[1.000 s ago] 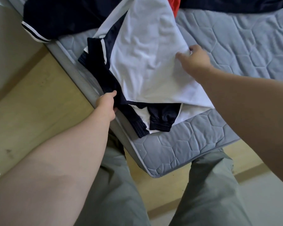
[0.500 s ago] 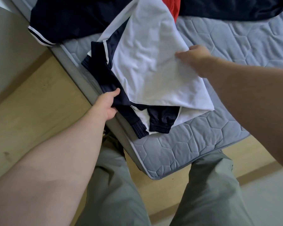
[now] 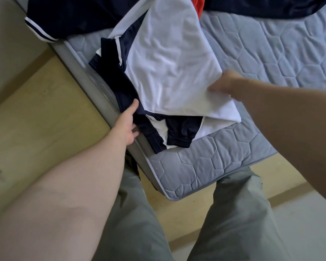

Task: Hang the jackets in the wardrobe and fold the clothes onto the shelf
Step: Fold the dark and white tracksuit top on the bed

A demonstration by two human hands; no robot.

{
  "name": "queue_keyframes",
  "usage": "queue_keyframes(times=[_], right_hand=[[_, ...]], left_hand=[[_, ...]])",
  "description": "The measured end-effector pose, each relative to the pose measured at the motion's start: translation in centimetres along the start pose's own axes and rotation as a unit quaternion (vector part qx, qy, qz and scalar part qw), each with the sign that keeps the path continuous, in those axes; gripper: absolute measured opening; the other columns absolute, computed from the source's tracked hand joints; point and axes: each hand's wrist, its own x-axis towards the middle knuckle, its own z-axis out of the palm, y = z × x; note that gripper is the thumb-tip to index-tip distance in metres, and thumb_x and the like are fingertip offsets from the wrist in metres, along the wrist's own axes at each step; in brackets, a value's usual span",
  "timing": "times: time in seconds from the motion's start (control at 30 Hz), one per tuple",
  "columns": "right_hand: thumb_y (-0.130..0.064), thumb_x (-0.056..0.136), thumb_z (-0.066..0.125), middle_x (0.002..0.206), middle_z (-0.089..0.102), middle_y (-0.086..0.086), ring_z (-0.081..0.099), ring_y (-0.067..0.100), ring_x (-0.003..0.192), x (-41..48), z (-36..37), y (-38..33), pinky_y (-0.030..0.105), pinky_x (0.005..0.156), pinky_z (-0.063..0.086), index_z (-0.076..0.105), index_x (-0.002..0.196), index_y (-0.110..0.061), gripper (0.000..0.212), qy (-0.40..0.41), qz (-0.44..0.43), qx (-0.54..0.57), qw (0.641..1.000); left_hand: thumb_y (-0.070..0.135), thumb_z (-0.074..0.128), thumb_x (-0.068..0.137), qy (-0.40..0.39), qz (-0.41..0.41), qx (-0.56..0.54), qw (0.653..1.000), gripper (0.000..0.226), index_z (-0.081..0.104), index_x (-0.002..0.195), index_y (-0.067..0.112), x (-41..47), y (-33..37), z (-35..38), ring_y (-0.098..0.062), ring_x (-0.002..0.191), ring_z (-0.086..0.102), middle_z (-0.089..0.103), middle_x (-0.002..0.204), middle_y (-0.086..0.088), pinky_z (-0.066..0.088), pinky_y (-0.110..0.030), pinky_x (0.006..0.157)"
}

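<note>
Hands work at opposite edges of the white-and-navy jacket [image 3: 167,72], which lies part-folded on the grey quilted mattress [image 3: 205,170], close to its near corner. The left hand [image 3: 127,127] sits at the jacket's near-left edge, thumb on top of the navy sleeve [image 3: 139,117] and fingers tucked beneath it, so it is pinching that layer where the mattress side drops to the wooden floor [image 3: 45,119]. The right hand [image 3: 227,83] is blurred at the jacket's far-right edge, closed on the white panel, with the cloth bunching slightly at the knuckles; whether it grips one layer or several cannot be told. Two ribbed navy cuffs [image 3: 179,142] poke out from under the white panel at the jacket's nearest edge. Beyond the jacket, toward the head of the mattress, lie a dark navy garment [image 3: 73,17] with white-striped trim and a scrap of red cloth [image 3: 198,2]. The step in hand looks like squaring up or gathering this jacket, and most of the task appears undone since other clothes lie loose. To do it well, both hands should take all layers together, keep the edges taut and level, and tuck the stray cuffs inside, or the bundle may sag and slide off the mattress edge beside the left hand.
</note>
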Motion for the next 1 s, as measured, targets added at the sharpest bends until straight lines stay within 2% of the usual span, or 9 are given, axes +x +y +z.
queue_keyframes(times=[0.1,0.23,0.37,0.5,0.63,0.77,0.87,0.93,1.0], right_hand=[[-0.028,0.085,0.076,0.142,0.051,0.013,0.049,0.033,0.131,-0.4,0.8,2.5,0.045,0.110,0.040,0.044,0.145,-0.009,0.071,-0.002,0.024,-0.014,1.000],[-0.040,0.089,0.069,0.139,0.054,0.010,0.051,0.032,0.128,-0.7,1.1,4.7,0.042,0.108,0.042,0.049,0.140,-0.008,0.063,0.021,0.031,-0.013,0.999],[-0.044,0.088,0.068,0.136,0.054,0.007,0.051,0.032,0.125,-1.2,0.5,5.8,0.046,0.105,0.043,0.050,0.140,-0.017,0.061,0.010,0.039,-0.007,0.999],[-0.030,0.085,0.067,0.117,0.056,0.006,0.054,0.030,0.104,-1.9,0.2,6.6,0.044,0.089,0.052,0.057,0.128,-0.020,0.045,0.001,0.052,-0.044,0.998],[-0.015,0.087,0.064,0.084,0.050,-0.001,0.049,0.024,0.088,-1.5,0.5,7.1,0.032,0.078,0.042,0.059,0.123,-0.014,0.036,0.023,0.033,-0.065,0.997],[-0.013,0.089,0.062,0.125,0.060,0.017,0.057,0.035,0.117,-1.4,0.7,7.0,0.041,0.094,0.047,0.058,0.129,-0.002,0.042,0.009,0.047,-0.089,0.995],[-0.017,0.093,0.060,0.138,0.054,0.018,0.051,0.034,0.129,-1.5,0.9,7.1,0.039,0.103,0.043,0.054,0.135,-0.002,0.044,0.003,0.055,-0.094,0.994],[-0.023,0.097,0.055,0.141,0.051,0.014,0.049,0.031,0.131,-1.5,1.0,7.4,0.037,0.107,0.040,0.049,0.140,-0.006,0.046,0.021,0.048,-0.086,0.995],[-0.029,0.096,0.056,0.140,0.052,0.012,0.049,0.031,0.129,-1.4,1.0,7.8,0.037,0.107,0.040,0.049,0.139,-0.007,0.048,0.036,0.046,-0.066,0.996]], left_hand=[[0.035,0.083,0.077,0.015,-0.021,0.063,0.998,0.052,0.055,0.119,0.021,-0.3,-5.0,1.3,-0.019,0.109,0.062,0.067,0.117,0.000,0.046,-0.043,0.103],[0.034,0.077,0.082,0.088,-0.010,0.106,0.990,0.047,0.055,0.118,0.014,-0.4,-8.7,2.7,-0.026,0.104,0.064,0.065,0.118,-0.006,0.052,-0.040,0.094],[0.032,0.075,0.083,0.092,0.043,0.231,0.968,0.041,0.056,0.113,0.012,-0.5,-9.2,2.1,-0.024,0.097,0.061,0.063,0.114,-0.007,0.051,-0.035,0.082],[0.026,0.078,0.083,0.048,0.037,0.228,0.972,0.043,0.055,0.117,0.014,-0.9,-8.5,1.4,-0.023,0.104,0.061,0.063,0.117,-0.003,0.051,-0.040,0.092],[0.021,0.078,0.083,0.046,0.020,0.161,0.986,0.043,0.056,0.119,0.012,-0.9,-7.5,1.4,-0.022,0.110,0.060,0.065,0.118,-0.003,0.047,-0.040,0.096],[0.013,0.069,0.081,0.051,0.013,0.098,0.994,0.030,0.056,0.108,0.014,-0.4,-6.0,1.2,-0.025,0.105,0.066,0.067,0.120,-0.012,0.050,-0.042,0.099],[0.006,0.067,0.079,0.052,0.004,0.166,0.985,0.030,0.051,0.103,0.014,0.1,-5.9,0.9,-0.028,0.108,0.063,0.063,0.122,-0.015,0.051,-0.043,0.095],[0.016,0.068,0.080,0.104,0.046,0.301,0.947,0.033,0.051,0.109,0.012,0.1,-6.0,0.8,-0.027,0.096,0.063,0.062,0.111,-0.011,0.053,-0.036,0.075],[0.028,0.063,0.082,0.188,0.125,0.416,0.881,0.030,0.051,0.106,0.014,-0.2,-5.5,0.6,-0.018,0.073,0.057,0.060,0.092,-0.001,0.040,-0.027,0.054]])
